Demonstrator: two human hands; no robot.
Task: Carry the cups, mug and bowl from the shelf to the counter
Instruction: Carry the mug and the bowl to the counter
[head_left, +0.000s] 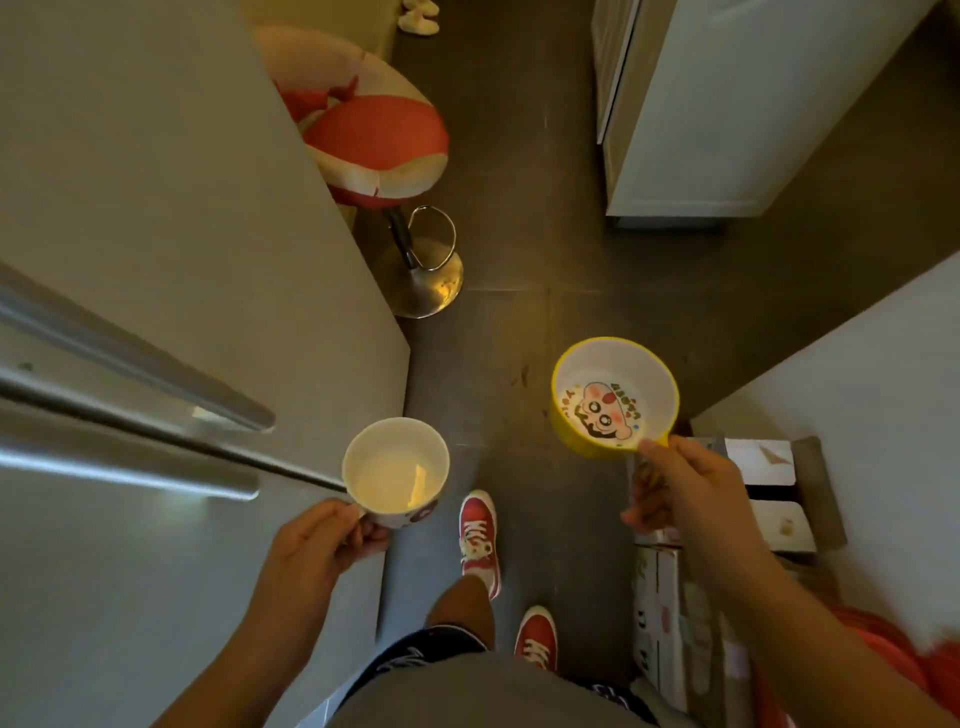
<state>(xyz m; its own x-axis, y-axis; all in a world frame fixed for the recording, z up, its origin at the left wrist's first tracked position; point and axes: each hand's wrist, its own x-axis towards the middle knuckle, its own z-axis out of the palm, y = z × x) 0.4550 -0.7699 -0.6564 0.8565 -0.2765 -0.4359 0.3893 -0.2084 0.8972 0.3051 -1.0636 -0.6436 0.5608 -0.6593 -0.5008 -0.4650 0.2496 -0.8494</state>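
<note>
My left hand grips the handle of a white mug, held upright over the dark floor beside the fridge; the mug looks empty inside. My right hand holds a yellow bowl by its small side handle. The bowl is white inside with a cartoon face printed on the bottom, and it is tilted slightly toward me. Both are carried at about waist height, roughly a forearm's length apart. No shelf or countertop with other cups shows in this view.
A steel fridge with long handles fills the left. A red and white bar stool on a chrome base stands ahead left. White cabinet at upper right, a white wall corner and cardboard boxes at right. My red shoes are on the dark tiles.
</note>
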